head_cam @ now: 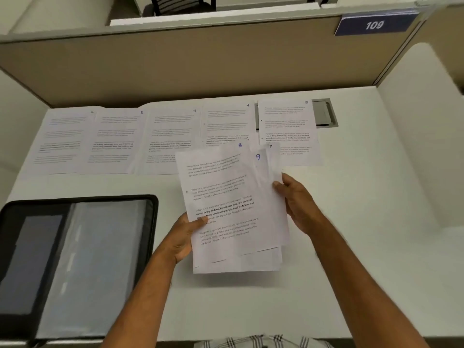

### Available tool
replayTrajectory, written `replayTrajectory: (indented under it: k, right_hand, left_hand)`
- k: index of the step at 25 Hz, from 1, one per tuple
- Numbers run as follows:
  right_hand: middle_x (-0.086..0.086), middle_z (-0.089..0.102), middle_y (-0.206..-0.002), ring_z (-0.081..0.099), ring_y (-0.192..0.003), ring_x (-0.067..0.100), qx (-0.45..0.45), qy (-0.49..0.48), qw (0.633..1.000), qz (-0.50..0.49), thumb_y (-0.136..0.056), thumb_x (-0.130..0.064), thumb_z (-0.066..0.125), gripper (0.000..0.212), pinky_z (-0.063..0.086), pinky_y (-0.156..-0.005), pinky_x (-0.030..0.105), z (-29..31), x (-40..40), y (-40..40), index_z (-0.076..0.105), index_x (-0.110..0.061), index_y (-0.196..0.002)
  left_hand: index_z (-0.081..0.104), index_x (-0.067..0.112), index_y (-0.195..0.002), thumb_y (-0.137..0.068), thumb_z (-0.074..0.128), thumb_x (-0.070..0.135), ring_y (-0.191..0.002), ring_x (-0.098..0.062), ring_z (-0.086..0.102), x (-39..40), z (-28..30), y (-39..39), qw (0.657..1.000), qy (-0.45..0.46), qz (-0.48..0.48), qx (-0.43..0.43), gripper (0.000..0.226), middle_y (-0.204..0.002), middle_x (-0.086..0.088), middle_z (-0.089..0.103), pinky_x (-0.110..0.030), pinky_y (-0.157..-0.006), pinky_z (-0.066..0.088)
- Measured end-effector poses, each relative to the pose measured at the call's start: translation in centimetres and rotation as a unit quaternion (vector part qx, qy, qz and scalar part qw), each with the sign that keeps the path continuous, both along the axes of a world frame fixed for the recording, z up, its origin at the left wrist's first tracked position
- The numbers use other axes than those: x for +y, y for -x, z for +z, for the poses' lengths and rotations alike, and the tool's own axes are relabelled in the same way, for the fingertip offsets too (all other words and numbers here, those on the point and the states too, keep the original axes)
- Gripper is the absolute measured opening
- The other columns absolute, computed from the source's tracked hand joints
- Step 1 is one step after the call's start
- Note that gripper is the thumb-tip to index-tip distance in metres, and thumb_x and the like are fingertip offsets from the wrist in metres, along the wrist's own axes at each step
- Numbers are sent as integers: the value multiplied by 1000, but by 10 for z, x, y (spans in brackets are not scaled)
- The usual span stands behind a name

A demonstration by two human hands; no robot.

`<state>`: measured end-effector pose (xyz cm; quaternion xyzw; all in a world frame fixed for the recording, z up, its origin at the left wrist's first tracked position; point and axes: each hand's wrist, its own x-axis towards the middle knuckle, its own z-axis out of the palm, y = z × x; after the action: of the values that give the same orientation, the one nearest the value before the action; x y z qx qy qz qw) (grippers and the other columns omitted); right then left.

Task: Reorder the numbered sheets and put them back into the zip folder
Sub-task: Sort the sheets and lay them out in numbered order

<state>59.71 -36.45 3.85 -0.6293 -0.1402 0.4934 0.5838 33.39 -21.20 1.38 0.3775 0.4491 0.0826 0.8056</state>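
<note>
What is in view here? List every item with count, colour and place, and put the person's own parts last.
sheets in a row: five, white, numbered up to 5, far side of the desk
held sheets: a few, white, 8 on top and 9 behind, above mid desk
zip folder: one, black, open, near left
desk: one, white
cable hatch: one, grey, partly under sheet 5
partition: one, beige, behind the desk
sign 109: one, blue, top right
chair: one, dark, beyond the partition
checked shirt: bottom edge
left hand: grips the left edge of the stack
right hand: holds the right edge
</note>
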Motion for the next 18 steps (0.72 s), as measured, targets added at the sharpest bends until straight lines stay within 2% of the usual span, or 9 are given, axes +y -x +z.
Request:
replayTrajectory:
  k: [3, 6, 9, 11, 13, 15, 17, 18]
  right_hand:
    - [0, 74, -128, 68, -123, 30, -21, 9, 1000, -15, -111, -28, 50, 28, 60, -93, 43, 3, -16, 29, 67, -29, -133]
    - [1, 72, -133, 68, -124, 29, -24, 9, 999, -29, -111, -26, 49, 32, 60, -95, 43, 4, -26, 50, 62, -26, -141]
    - [-2, 65, -144, 68, -125, 27, -55, -7, 998, -31, -110, -26, 53, 44, 61, -96, 47, 10, -32, 72, 48, -33, -153]
    - [-7, 58, -150, 69, -122, 20, -86, -10, 996, -38, -108, -25, 56, 59, 63, -92, 39, 16, -34, 87, 31, -44, -158]
    - [-11, 70, -133, 74, -111, 15, -97, -18, 994, -49, -108, -17, 56, 66, 63, -83, 30, 21, -34, 102, 25, -46, -159]
    - [-12, 74, -126, 74, -110, 16, -106, -10, 992, -67, -108, -18, 54, 53, 62, -88, 33, 22, -33, 114, 42, -42, -154]
    - [-6, 74, -128, 70, -117, 23, -93, 15, 993, -70, -103, -27, 51, 37, 58, -99, 42, 22, -31, 123, 66, -26, -138]
    - [0, 76, -122, 71, -113, 27, -67, 29, 995, -72, -104, -29, 51, 33, 58, -97, 43, 24, -30, 129, 72, -18, -127]
  left_hand:
    - [60, 10, -137, -91, 64, 8, -121, -33, 65, -8, 1, 22, 999, 2, 39, -9, 46, -132, -14, 68, -49, -97, 56]
    - [61, 12, -135, -92, 62, 6, -120, -32, 66, -8, 6, 40, 998, 10, 56, -26, 44, -131, -13, 69, -49, -98, 56]
    - [60, 11, -135, -91, 60, 7, -121, -33, 66, -6, 9, 59, 996, 31, 60, -57, 43, -131, -13, 68, -49, -95, 57]
    - [59, 10, -137, -95, 57, 6, -124, -35, 64, -4, 7, 68, 995, 40, 56, -69, 42, -134, -15, 67, -52, -98, 55]
    - [59, 9, -138, -97, 55, 4, -125, -38, 62, -3, 4, 77, 995, 44, 53, -77, 42, -136, -17, 65, -55, -100, 53]
    - [60, 9, -136, -96, 54, 3, -123, -37, 64, -3, 4, 84, 993, 52, 56, -85, 41, -135, -17, 65, -52, -96, 56]
    - [61, 10, -134, -96, 54, 3, -121, -36, 65, -3, 5, 90, 993, 53, 50, -93, 39, -133, -17, 67, -49, -92, 59]
    - [62, 10, -134, -95, 55, 3, -120, -35, 65, -4, 4, 92, 993, 53, 47, -96, 40, -133, -17, 67, -49, -91, 59]
